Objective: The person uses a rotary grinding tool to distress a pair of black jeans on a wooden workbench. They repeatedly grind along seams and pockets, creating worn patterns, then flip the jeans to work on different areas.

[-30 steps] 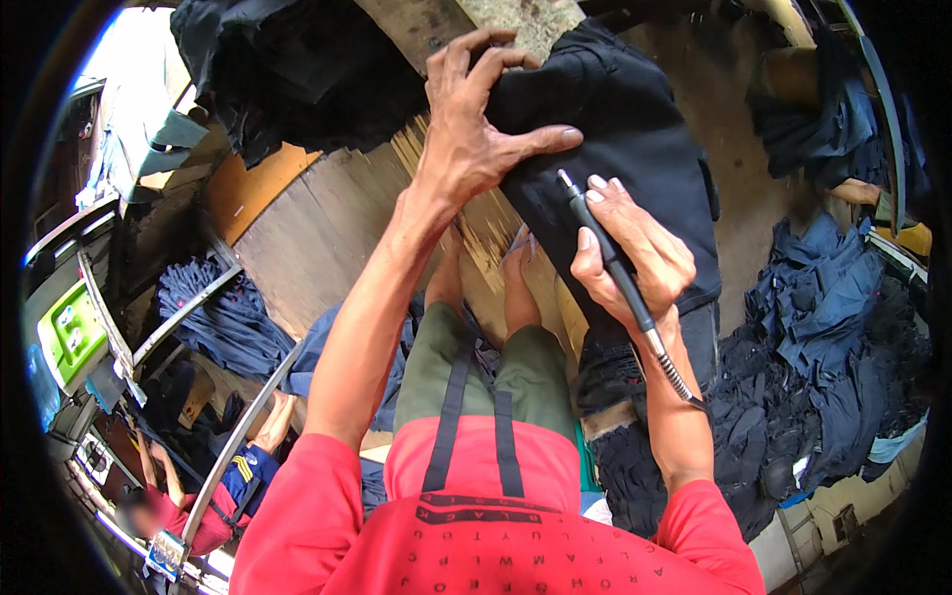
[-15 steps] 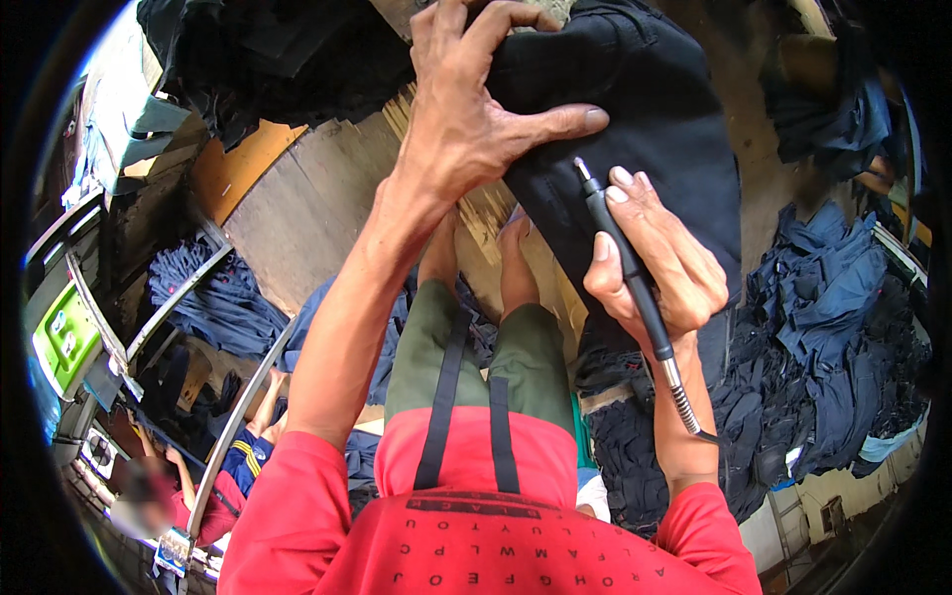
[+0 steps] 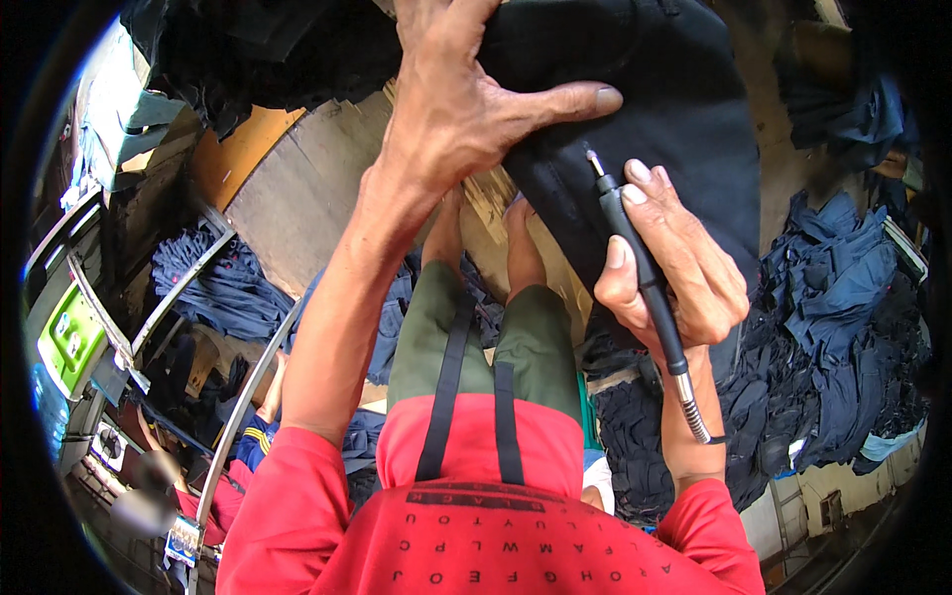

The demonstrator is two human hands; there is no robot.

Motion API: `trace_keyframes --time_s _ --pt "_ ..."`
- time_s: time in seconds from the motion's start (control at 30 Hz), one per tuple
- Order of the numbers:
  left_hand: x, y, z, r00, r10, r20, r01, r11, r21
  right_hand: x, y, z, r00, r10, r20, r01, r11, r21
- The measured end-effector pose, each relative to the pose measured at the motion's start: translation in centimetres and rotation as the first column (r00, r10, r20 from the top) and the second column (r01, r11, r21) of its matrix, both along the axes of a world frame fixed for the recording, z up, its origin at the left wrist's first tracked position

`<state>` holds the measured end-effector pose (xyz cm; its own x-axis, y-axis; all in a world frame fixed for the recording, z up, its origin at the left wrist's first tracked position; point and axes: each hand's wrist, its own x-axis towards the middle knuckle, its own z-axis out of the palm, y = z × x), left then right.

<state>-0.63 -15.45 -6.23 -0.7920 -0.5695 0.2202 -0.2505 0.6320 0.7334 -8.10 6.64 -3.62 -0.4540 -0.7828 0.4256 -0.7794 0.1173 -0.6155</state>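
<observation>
My right hand (image 3: 684, 273) grips a black pen-shaped rotary tool (image 3: 647, 268) with a thin metal tip and a cable running out past a spring sleeve. The tip points up and left, over a dark garment (image 3: 654, 99), which looks like black trousers. Whether the tip touches the cloth I cannot tell. My left hand (image 3: 466, 99) lies across the garment's left edge with the thumb stretched out flat on the cloth. Its other fingers reach past the top of the view and are partly cut off.
Dark clothes are heaped at the right (image 3: 833, 297), with a black pile (image 3: 268, 59) at upper left and bluish garments (image 3: 213, 283) at left. A metal rail (image 3: 238, 416) and a green tray (image 3: 67, 339) stand at left. Another person (image 3: 213, 501) sits at lower left, beyond the rail.
The rotary tool and my right hand have shifted slightly right in the view. My left thumb and the garment have moved a little the same way; both grips look unchanged.
</observation>
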Motion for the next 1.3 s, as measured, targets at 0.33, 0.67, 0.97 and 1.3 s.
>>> trace_keyframes --time_s 0.33,0.67,0.97,1.3 --pt "0.2 0.1 -1.2 0.997 -0.015 -0.077 0.015 1.000 -0.005 0.3 0.2 0.2 0.999 -0.027 0.036 0.027 1.000 0.013" --pt "0.4 0.0 -2.0 0.993 -0.023 -0.113 0.025 1.000 0.014 0.3 0.8 0.4 0.998 -0.029 0.057 0.027 0.999 0.035" --pt "0.4 -0.5 -2.6 0.995 -0.032 -0.097 0.028 0.999 -0.036 0.6 1.7 0.3 0.996 -0.042 0.081 0.038 0.998 0.046" --pt "0.3 0.3 -1.8 0.996 -0.015 -0.084 0.012 0.999 -0.035 -0.6 1.2 0.2 0.998 -0.024 0.050 0.022 0.999 0.037"
